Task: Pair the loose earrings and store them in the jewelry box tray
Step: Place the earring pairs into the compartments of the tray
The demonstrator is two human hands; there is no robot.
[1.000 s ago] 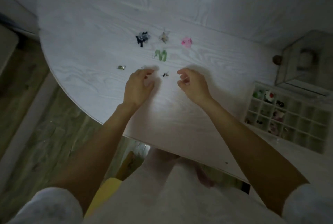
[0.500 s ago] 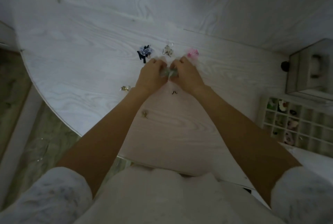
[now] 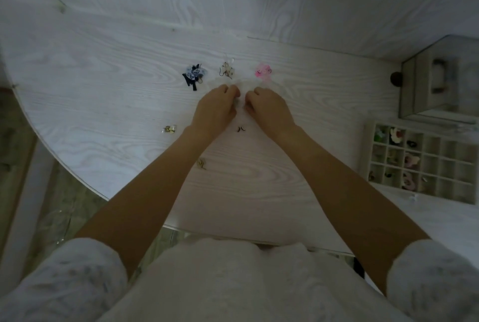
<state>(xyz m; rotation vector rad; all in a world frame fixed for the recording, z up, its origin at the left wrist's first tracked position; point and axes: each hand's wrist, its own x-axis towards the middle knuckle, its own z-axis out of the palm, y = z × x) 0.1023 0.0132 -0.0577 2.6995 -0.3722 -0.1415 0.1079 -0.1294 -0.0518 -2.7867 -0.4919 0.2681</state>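
Curling their fingers close together at frame centre, the left hand (image 3: 215,109) and right hand (image 3: 269,109) hide whatever they may grasp, so I cannot tell, while loose earrings, dark (image 3: 194,76), pale (image 3: 227,70) and pink (image 3: 263,72), lie just above and the tray (image 3: 373,145) sits at right.

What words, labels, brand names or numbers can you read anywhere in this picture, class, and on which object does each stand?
None: no readable text shows in this view.
The jewelry box tray bears no label that I can see.
The glass-fronted box behind it shows no lettering.
The table has wood grain only.
The loose earrings, such as the pink pair, are too small and dim to show any markings.
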